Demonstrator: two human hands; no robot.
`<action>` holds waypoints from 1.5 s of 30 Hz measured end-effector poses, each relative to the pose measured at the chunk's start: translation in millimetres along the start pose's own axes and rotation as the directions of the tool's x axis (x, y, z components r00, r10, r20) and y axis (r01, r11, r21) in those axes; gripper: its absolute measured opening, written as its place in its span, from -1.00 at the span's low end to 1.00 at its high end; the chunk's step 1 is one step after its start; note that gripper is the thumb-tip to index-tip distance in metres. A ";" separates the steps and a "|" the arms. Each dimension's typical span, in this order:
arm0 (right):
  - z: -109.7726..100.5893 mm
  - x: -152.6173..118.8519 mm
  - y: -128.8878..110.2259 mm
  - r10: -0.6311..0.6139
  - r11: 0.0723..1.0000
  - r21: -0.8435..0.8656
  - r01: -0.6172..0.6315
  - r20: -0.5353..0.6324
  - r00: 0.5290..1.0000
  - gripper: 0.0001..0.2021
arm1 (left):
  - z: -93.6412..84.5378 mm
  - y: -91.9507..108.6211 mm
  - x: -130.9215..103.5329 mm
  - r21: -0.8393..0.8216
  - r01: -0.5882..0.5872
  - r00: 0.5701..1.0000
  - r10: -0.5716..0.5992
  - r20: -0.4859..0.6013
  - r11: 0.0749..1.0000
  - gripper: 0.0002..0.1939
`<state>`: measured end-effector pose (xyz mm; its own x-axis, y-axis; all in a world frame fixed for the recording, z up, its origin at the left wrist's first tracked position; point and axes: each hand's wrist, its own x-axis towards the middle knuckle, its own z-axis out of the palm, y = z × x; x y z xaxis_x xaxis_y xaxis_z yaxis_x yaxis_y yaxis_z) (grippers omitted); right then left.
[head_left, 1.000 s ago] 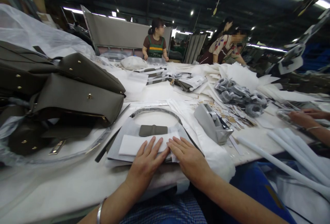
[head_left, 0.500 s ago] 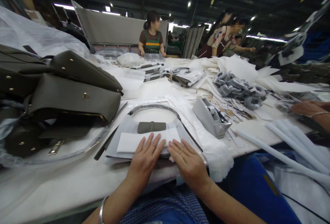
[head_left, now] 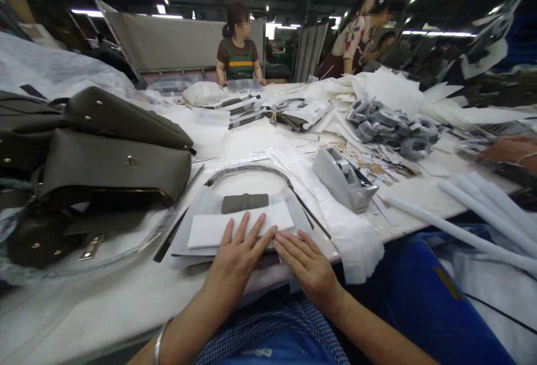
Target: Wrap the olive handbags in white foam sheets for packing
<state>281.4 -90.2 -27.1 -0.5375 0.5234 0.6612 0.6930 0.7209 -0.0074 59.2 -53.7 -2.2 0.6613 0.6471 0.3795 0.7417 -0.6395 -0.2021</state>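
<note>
A flat handbag (head_left: 301,208) wrapped in thin grey-white sheeting lies before me, its plastic-covered handle (head_left: 251,169) arching away. On it rests a folded white sheet (head_left: 205,230), just below an olive-green flap piece (head_left: 245,202). My left hand (head_left: 237,256) is spread flat on the white sheet, fingers apart. Beside it my right hand (head_left: 310,270) lies with straight fingers on the sheet's right lower edge, fingertips close to the left thumb. Neither hand grips anything.
Olive-green bags (head_left: 113,158) are piled at left. A grey tape dispenser (head_left: 344,180) stands right of the work, near white cloth (head_left: 352,247). Wrapped rolled straps (head_left: 390,124) lie farther back. A blue bin (head_left: 436,298) sits at lower right. A co-worker's hand (head_left: 509,149) shows at far right.
My right hand has shifted slightly down and right on the sheet; the left hand stays nearly in place. The camera view has tilted a little.
</note>
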 end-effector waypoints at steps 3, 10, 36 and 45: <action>1.1 -1.1 0.5 0.012 1.000 0.022 -0.012 -0.012 1.000 -0.58 | -6.9 2.6 5.0 -0.065 -0.077 0.997 0.078 0.020 0.995 -0.48; 2.9 -1.0 -4.6 0.014 1.000 0.012 -0.013 -0.030 0.999 -0.56 | -11.8 6.6 8.2 -0.271 -0.056 0.997 0.069 0.040 0.961 -0.40; -5.1 -82.1 -12.3 0.177 0.976 -0.114 -0.184 -0.064 0.982 -0.53 | -1.5 10.0 5.4 -0.219 -0.066 0.996 0.051 -0.071 0.974 -0.46; -11.7 -51.9 -29.5 0.140 0.973 0.195 -0.123 -0.076 0.987 -0.65 | -1.8 10.2 6.7 -0.198 -0.065 0.995 0.048 -0.090 0.978 -0.51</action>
<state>294.5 -143.9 -52.4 -0.3968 0.5830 0.7090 0.6469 0.7256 -0.2346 71.0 -56.6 -0.1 0.6831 0.5757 0.4494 0.6602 -0.7498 -0.0431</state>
